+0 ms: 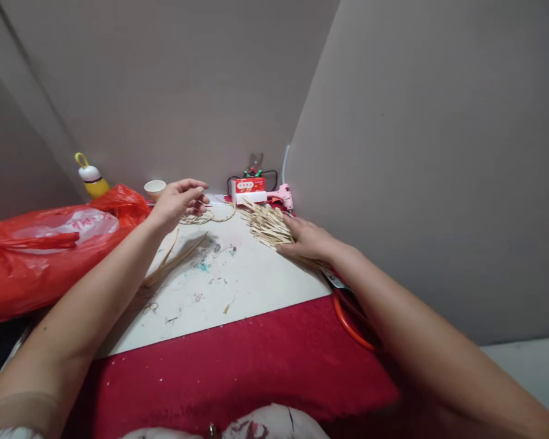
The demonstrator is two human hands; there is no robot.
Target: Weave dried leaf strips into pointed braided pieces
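My left hand (180, 202) is raised over the far left part of the white board (251, 280), its fingers loosely bent and apart, with nothing visible in them. Behind and below it lies a thin braided straw cord (224, 214), loosely coiled. A few long straw strips (178, 259) lie under my left forearm. On the right, my right hand (308, 238) rests on a bundle of flat, pale straw strips (268, 222). Its thumb and fingers are spread over the near right side of the bundle, and the palm hides part of the strips.
A red plastic bag (36, 256) fills the left side, with a yellow-and-white bottle (94, 177) behind it. Along the back stand a paper cup (155, 189), a red-and-white box (249, 189) and a pink glue gun (283, 195). Red cloth (238, 366) covers the near edge; grey walls enclose the table.
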